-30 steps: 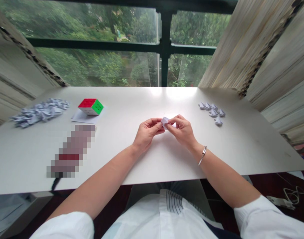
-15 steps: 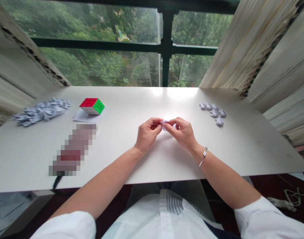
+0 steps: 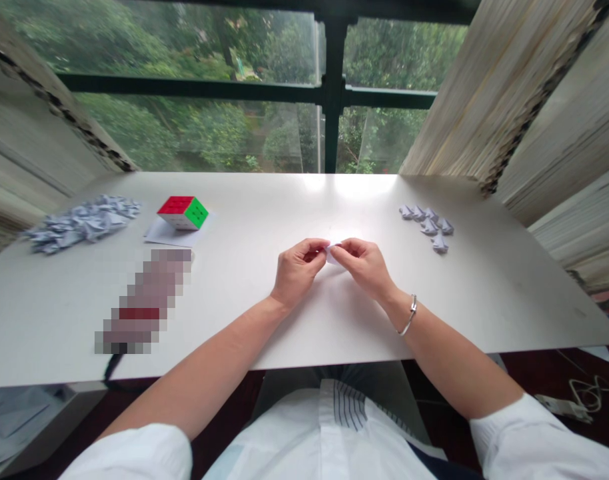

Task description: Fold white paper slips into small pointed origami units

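My left hand (image 3: 297, 270) and my right hand (image 3: 367, 267) meet over the middle of the white table (image 3: 264, 320). Both pinch one small folded piece of pale paper (image 3: 333, 252) between thumb and fingertips; most of it is hidden by the fingers. A silver bracelet (image 3: 408, 315) sits on my right wrist. The hands rest low, close to the tabletop.
Several small folded paper pieces (image 3: 427, 225) lie at the right. A larger heap of folded paper (image 3: 82, 222) lies at the far left. A colour cube (image 3: 183, 212) sits on a white sheet (image 3: 159, 235). A blurred-out object (image 3: 144, 300) lies front left. A window runs behind the table.
The paper piece showed more between my fingertips a second ago; now my fingers have closed over it and the hands sit slightly lower. Nothing else on the table moved.
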A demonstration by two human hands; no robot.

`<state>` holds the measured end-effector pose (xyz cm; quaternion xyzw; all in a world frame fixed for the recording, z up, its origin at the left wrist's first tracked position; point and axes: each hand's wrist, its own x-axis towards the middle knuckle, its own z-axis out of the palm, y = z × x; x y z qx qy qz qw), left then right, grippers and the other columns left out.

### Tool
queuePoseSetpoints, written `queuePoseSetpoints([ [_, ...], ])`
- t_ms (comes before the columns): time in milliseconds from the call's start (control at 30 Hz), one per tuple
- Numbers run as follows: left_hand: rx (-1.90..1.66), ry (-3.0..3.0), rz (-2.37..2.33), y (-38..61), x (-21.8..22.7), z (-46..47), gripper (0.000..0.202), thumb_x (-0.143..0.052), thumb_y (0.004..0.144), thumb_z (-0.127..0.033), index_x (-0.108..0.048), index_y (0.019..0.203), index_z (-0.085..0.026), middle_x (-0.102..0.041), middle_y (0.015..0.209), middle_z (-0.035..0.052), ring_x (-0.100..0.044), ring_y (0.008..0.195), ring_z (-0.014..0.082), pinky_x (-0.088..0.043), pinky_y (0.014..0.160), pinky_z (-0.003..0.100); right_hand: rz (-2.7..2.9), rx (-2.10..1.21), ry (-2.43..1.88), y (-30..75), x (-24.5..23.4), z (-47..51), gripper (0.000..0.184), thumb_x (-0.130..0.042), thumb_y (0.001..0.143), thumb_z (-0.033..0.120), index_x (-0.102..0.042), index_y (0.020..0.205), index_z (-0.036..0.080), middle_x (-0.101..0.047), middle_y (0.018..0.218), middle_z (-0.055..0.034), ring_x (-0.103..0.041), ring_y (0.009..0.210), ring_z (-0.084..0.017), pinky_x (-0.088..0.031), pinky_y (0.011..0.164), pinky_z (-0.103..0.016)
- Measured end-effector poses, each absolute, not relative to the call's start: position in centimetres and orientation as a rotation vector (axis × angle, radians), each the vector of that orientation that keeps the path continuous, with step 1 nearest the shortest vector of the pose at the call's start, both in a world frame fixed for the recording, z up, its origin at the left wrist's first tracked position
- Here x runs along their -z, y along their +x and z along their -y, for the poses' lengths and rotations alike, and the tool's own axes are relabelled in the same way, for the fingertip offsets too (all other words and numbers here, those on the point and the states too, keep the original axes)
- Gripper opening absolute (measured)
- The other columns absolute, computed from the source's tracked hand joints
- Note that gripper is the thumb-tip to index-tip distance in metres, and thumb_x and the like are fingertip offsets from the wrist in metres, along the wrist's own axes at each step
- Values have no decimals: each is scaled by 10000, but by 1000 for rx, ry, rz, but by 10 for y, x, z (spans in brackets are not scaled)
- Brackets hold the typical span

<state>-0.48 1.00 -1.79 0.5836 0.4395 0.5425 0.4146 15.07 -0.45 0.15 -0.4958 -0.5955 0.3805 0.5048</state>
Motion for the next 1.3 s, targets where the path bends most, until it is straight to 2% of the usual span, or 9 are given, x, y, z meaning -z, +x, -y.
queuePoseSetpoints([
  [167, -1372, 1385, -1038, -4, 20, -12, 223, -789, 706, -283, -757, 909, -196, -736, 839, 21, -666, 733, 150, -538, 726, 272, 1395, -1010, -1162, 151, -2, 3, 235, -674, 794, 381, -633, 676, 182, -550, 613, 28, -457, 564, -102, -374, 548, -251],
  [300, -1384, 1384, -1017, -4, 20, -12, 212, -787, 713, -293, -749, 894, -188, -732, 837, 23, -667, 737, 149, -541, 734, 276, 1425, -999, -1131, 150, -2, 4, 215, -661, 809, 389, -674, 748, 183, -625, 697, 2, -532, 633, -121, -440, 611, -262],
  [400, -1413, 1370, -1000, -4, 18, -11, 228, -782, 723, -298, -743, 919, -187, -734, 853, 27, -675, 758, 155, -547, 748, 283, 1413, -1002, -1100, 150, -1, 4, 229, -666, 818, 405, -693, 890, 189, -661, 778, -13, -576, 675, -128, -476, 635, -266],
  [500, -1429, 1412, -1004, -5, 18, -10, 194, -769, 740, -282, -746, 908, -188, -740, 872, 30, -683, 788, 161, -544, 761, 278, 1394, -973, -1056, 151, -2, 5, 370, -696, 809, 396, -647, 1127, 214, -666, 867, -14, -586, 683, -120, -481, 609, -254],
  [567, -1440, 1487, -1017, -7, 18, -9, 160, -750, 759, -263, -748, 902, -190, -742, 872, 30, -685, 795, 159, -541, 764, 271, 1417, -950, -1026, 152, -2, 6, 417, -703, 811, 390, -625, 1189, 232, -668, 929, -22, -590, 702, -118, -481, 599, -247],
  [733, -1474, 1636, -1019, -8, 17, -7, 139, -724, 780, -229, -752, 909, -188, -745, 873, 35, -684, 789, 156, -542, 768, 267, 1457, -946, -1024, 153, -1, 6, 351, -738, 790, 412, -691, 1073, 211, -700, 994, -58, -605, 754, -138, -497, 606, -257],
  [967, -1413, 1405, -895, -7, 15, -9, 179, -753, 751, -229, -760, 924, -183, -748, 903, 44, -684, 812, 155, -542, 764, 265, 1365, -1022, -974, 154, 3, 2, 300, -737, 794, 395, -706, 1015, 194, -709, 889, -42, -613, 722, -135, -534, 679, -299],
  [1200, -1274, 1180, -816, -9, 11, -10, 240, -765, 761, -369, -765, 889, -165, -710, 753, 27, -654, 708, 138, -561, 739, 296, 1304, -1108, -968, 154, 3, 0, 286, -737, 785, 426, -712, 939, 187, -707, 824, -29, -616, 682, -126, -543, 664, -292],
  [1300, -1257, 1154, -824, -9, 11, -11, 259, -806, 722, -363, -763, 878, -161, -725, 783, 36, -655, 710, 137, -559, 734, 295, 1316, -1105, -971, 154, -1, 2, 263, -712, 805, 415, -720, 916, 177, -697, 763, -22, -600, 643, -117, -526, 621, -272],
])
